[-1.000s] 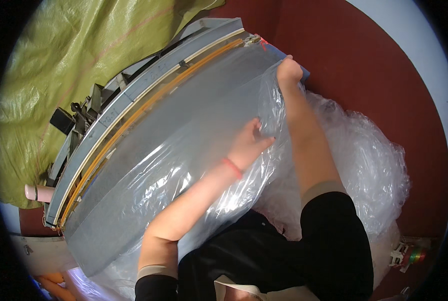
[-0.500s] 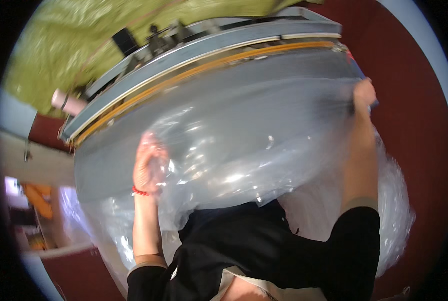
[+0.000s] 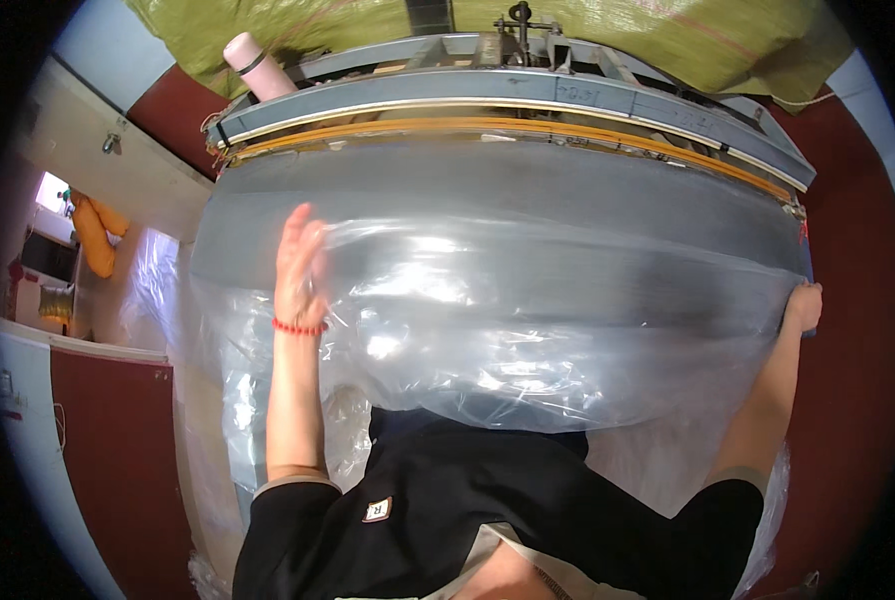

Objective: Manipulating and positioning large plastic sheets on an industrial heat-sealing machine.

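Right hand clamps clear film at the right edge of the grey worktop. Left hand at the film's left part, fingers extended. Pink flask at back-left corner.

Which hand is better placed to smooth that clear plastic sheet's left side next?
The left hand, probably: it is open by the left part of the clear plastic sheet, while the right hand is curled at the sheet's right edge.

I list one black short-sleeved shirt, beige collar, beige sleeve cuffs, small whitish chest patch, dark-marked; one red beaded bracelet, worn left.
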The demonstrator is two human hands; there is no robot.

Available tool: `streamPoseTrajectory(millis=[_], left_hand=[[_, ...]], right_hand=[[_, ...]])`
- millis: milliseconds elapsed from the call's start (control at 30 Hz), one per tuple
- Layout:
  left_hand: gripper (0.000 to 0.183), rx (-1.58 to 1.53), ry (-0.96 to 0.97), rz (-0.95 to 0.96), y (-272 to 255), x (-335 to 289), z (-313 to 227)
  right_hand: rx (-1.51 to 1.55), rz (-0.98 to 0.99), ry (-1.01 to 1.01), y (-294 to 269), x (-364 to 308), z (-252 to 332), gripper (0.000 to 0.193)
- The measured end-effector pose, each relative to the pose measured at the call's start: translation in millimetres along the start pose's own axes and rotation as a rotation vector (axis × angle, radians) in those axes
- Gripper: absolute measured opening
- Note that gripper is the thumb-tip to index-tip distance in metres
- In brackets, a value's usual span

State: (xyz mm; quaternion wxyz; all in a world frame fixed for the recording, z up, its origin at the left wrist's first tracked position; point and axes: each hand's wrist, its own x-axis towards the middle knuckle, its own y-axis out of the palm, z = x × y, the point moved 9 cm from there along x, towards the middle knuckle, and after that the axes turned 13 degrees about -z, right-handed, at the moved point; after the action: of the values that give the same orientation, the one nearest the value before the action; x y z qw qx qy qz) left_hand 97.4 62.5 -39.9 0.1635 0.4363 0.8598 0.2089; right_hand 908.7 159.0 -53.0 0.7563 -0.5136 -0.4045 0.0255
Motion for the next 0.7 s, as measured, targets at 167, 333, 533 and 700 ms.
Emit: streamPoseTrajectory(millis=[167,333,533,700], left_hand=[[0.042,-0.042,-0.023,-0.335,-99,56,-1],[0.021,0.747,0.756,-0.128,-24,-8,-48],[0.028,1.381,1.255,0.025,21,-39,-39],[0.027,1.59,0.596,0.044,-41,26,-12]], right_hand=[[-0.019,0.017,0.006,18,9,-7,0.03],[-0.034,0.037,0.017,14,7,-13,0.03],[-0.032,0.036,0.026,16,9,-12,0.032],[-0.039,0.054,0.028,17,10,-9,0.033]])
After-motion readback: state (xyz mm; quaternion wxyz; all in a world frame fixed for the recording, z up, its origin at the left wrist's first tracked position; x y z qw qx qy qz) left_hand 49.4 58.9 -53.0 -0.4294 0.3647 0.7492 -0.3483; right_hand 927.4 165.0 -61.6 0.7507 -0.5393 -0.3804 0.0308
